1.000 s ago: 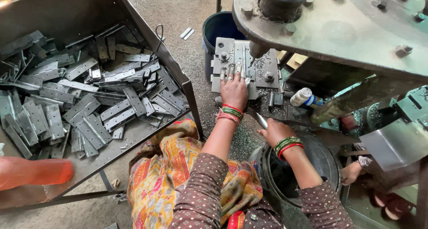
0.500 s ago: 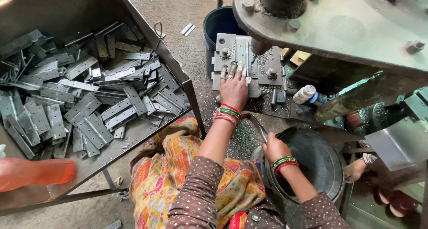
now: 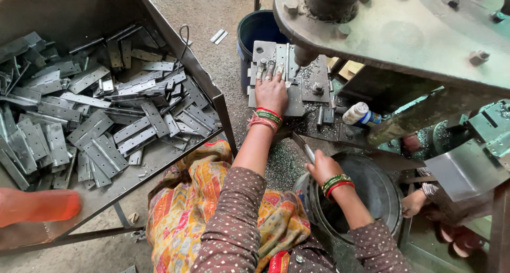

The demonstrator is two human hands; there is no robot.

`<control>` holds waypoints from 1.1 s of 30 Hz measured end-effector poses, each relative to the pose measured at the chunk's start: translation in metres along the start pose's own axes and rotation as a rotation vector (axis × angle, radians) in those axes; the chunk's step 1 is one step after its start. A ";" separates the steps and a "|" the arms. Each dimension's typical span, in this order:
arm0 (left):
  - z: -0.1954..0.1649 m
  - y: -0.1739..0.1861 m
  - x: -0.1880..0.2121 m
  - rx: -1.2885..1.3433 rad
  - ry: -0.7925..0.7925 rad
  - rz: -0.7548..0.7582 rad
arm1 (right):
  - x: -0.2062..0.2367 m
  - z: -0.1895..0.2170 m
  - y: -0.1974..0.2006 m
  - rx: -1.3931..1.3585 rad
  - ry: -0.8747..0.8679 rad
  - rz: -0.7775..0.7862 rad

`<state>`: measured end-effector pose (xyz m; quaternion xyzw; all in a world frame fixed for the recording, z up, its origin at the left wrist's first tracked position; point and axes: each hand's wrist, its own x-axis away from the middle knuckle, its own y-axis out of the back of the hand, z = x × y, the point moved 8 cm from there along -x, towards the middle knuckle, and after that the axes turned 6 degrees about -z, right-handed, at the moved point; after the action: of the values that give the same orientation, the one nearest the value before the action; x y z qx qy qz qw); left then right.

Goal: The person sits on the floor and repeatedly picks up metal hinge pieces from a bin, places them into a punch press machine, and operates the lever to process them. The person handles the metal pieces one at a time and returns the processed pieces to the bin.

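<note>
Left hand (image 3: pixel 271 94): palm down on the grey steel die plate (image 3: pixel 289 77) beneath the green press arm (image 3: pixel 425 28), fingers extended and slightly spread, tips touching a flat grey metal hinge strip (image 3: pixel 287 63) lying on the plate. Right hand (image 3: pixel 322 168): fingers closed around a thin dark metal tool (image 3: pixel 303 147), held over the rim of the round black metal bucket (image 3: pixel 388 198). Large grey metal tray (image 3: pixel 159 161) at left: heaped with flat grey hinge blanks (image 3: pixel 95 113). Blue plastic bucket (image 3: pixel 255 31): behind the plate.
</note>
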<state>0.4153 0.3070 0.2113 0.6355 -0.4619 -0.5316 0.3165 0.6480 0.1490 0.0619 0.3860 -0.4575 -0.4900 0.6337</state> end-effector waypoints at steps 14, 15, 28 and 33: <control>0.010 -0.013 -0.012 0.021 0.019 0.051 | 0.010 0.001 -0.010 -0.035 -0.046 0.002; 0.009 -0.012 -0.013 0.023 0.013 0.034 | 0.013 0.000 -0.014 -0.083 -0.067 -0.006; 0.010 -0.007 -0.011 0.053 -0.053 -0.030 | 0.022 -0.010 -0.044 -0.116 -0.018 -0.067; 0.010 -0.002 -0.012 0.033 -0.088 -0.087 | 0.032 0.005 -0.058 -0.224 -0.082 -0.028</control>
<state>0.4063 0.3198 0.2117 0.6361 -0.4561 -0.5646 0.2619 0.6307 0.1052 0.0156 0.2988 -0.4198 -0.5623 0.6468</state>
